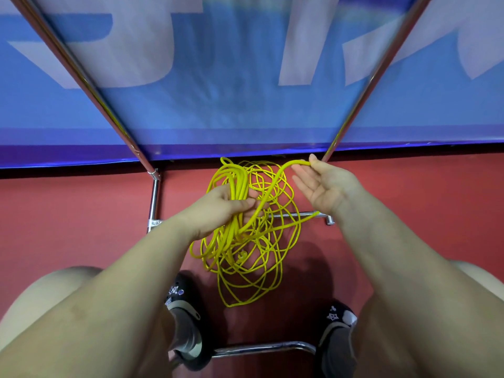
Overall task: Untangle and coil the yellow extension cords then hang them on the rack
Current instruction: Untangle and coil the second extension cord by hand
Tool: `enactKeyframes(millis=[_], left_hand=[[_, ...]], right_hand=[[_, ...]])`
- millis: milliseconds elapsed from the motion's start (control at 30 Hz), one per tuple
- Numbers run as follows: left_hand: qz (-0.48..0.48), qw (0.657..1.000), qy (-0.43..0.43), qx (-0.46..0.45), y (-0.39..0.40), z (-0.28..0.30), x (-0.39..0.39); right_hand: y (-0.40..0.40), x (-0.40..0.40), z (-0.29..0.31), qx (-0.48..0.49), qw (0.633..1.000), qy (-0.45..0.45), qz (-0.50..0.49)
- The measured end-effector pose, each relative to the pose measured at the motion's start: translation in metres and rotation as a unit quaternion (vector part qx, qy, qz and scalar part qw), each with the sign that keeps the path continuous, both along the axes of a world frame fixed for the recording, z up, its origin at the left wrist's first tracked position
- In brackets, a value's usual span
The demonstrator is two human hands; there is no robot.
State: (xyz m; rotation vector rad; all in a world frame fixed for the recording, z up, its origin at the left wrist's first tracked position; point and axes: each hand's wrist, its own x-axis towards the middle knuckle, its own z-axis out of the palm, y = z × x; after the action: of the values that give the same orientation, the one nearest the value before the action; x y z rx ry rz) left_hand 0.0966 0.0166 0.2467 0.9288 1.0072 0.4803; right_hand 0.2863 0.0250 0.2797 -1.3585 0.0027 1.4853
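A tangle of yellow extension cord (253,268) lies on the red floor between my feet and a blue banner. My left hand (226,207) grips a bundle of several coiled loops (237,184) above the pile. One strand (275,181) runs from that bundle up and right to my right hand (324,186), which is palm-up with fingers spread, pinching the strand between thumb and forefinger. A yellow plug (241,256) shows inside the heap. The chrome rack's uprights (90,85) slant up on both sides.
The rack's low chrome crossbars (308,215) run behind and under the cord, and another bar (261,347) lies between my dark shoes (185,323). The blue banner (245,105) hangs right behind the rack. My bare knees frame both lower corners.
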Motion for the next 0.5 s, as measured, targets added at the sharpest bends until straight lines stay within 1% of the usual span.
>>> enactKeyframes(millis=[133,300,367,433,500], left_hand=[[-0.024,1.000,0.004,-0.005,-0.0021,-0.0008,0.0013],[0.008,0.999,-0.029,-0.020,-0.0004,0.0026,0.0018],[-0.001,0.999,-0.028,-0.017,-0.0007,0.0036,0.0009],[-0.015,1.000,-0.019,-0.014,-0.0024,0.0043,0.0006],[-0.010,1.000,-0.018,-0.020,-0.0030,0.0043,0.0008]], right_hand=[[0.0010,-0.0004,0.0018,-0.002,1.000,0.008,-0.008],[0.0021,0.0025,-0.0023,-0.011,0.999,0.005,-0.042],[0.0028,0.0024,-0.0044,-0.013,0.998,0.021,-0.052],[0.0039,0.0002,-0.0043,0.000,0.999,0.037,-0.039],[0.0038,-0.0043,-0.0024,0.026,0.999,0.042,0.009]])
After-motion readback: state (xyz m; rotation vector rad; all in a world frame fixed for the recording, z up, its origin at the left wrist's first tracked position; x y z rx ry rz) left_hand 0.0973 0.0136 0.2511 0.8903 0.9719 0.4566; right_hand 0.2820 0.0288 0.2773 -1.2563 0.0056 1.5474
